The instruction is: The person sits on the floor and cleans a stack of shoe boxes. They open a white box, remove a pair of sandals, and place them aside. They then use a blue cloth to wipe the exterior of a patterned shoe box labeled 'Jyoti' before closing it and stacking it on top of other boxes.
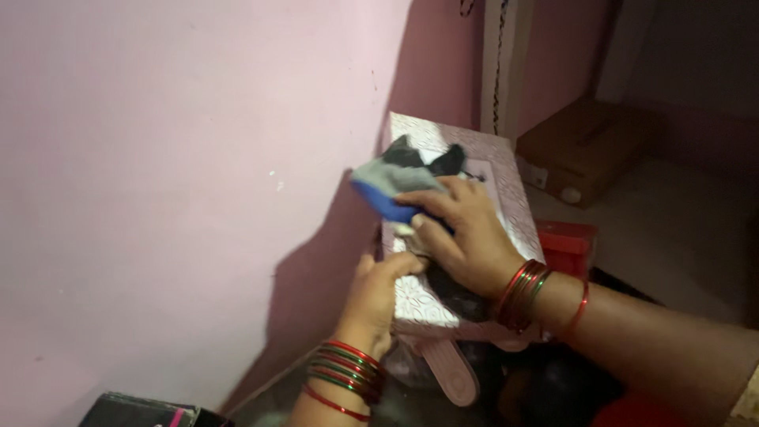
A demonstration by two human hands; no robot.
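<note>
Head view: cardboard box (583,146) beyond patterned box (506,198).

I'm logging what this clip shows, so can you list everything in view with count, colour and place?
cloth bundle: one, grey, blue and black, held above the box by the right hand
patterned box: one, silvery pink, against the wall, under both hands
dark item: one, black, on the box under the right hand; kind unclear
red container: one, red, right of the box
cardboard box: one, brown, on the floor at the back
pink sandal: one, pink, below the box's near edge
wall: pink, left side
bangles: red and green, on both wrists
left hand: touching the box's near left edge
right hand: gripping the cloth bundle
</note>
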